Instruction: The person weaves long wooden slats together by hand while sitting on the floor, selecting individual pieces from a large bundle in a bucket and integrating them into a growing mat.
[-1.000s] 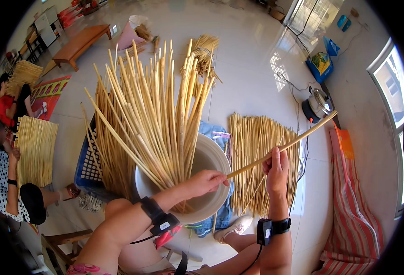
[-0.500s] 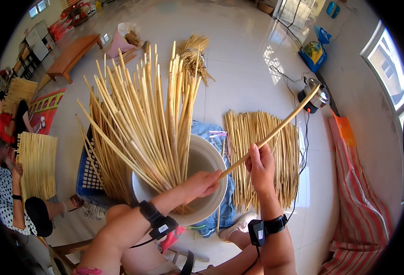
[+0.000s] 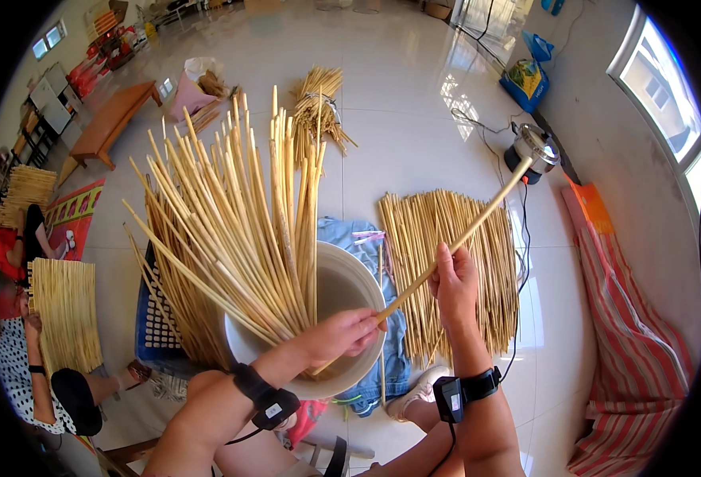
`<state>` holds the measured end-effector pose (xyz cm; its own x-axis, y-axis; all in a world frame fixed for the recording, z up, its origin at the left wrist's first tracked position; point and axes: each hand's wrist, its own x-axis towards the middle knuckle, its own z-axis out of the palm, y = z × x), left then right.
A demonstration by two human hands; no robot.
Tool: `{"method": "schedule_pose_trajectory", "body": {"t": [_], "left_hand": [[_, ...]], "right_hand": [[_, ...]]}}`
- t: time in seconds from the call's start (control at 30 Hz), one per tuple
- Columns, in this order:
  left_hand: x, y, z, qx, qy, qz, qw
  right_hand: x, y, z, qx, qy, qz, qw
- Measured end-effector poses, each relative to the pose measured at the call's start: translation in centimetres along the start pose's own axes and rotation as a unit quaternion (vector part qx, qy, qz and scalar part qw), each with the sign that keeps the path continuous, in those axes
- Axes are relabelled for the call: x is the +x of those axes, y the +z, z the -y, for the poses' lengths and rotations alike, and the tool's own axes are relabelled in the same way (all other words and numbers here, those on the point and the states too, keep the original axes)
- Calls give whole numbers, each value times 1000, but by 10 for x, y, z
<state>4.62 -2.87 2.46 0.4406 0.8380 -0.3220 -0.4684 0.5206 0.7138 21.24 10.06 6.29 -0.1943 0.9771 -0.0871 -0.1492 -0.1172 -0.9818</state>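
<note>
My left hand [image 3: 341, 335] is curled nearly closed around the lower end of one long pale straw-coloured stick [image 3: 454, 241], gripping it at the rim of the round white plastic bucket [image 3: 354, 280]. My right hand [image 3: 455, 285] wraps loosely around the same stick a little higher up, fingers folded over it, thumb side upward. The stick runs diagonally up and away to the right of both hands, ending near a small metal pot [image 3: 535, 148] on the floor.

Hidden: the stick's lowest tip is covered by my left fingers, so I cannot tell whether it touches the bucket. The bucket's near wall is cut off by my left forearm.

A fanned bundle of smooth, thin, pale sticks [image 3: 231, 230] stands upright in the bucket, just left of my left hand. Beyond my right hand, a flat row of similar sticks [image 3: 462, 262] lies on the glossy tiled floor. A crumpled blue denim cloth [image 3: 386, 350] lies under the bucket's right side. A blue perforated plastic crate [image 3: 153, 334] sits left of the bucket. Black bands sit on both wrists.
</note>
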Motion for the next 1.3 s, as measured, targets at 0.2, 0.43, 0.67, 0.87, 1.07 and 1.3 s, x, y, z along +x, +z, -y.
{"method": "schedule_pose_trajectory", "body": {"t": [0.2, 0.43, 0.67, 0.87, 1.07, 1.3], "left_hand": [[1, 1, 8, 18, -31, -35, 999], [-10, 12, -5, 69, 19, 62, 995], [-4, 6, 5, 67, 3, -12, 998], [21, -29, 30, 261, 6, -137, 955], [50, -76, 59, 239, 6, -374, 896], [68, -147, 122, 299, 4, -594, 747]], "right_hand": [[3, 0, -11, -103, -9, 48, 993], [8, -8, -1, -66, -1, -2, 998], [6, -5, -2, -72, -10, 0, 997], [2, 1, -11, -174, -100, 0, 980], [-9, 2, -10, -262, -143, 28, 954], [-18, 12, -19, -309, -138, 182, 923]]}}
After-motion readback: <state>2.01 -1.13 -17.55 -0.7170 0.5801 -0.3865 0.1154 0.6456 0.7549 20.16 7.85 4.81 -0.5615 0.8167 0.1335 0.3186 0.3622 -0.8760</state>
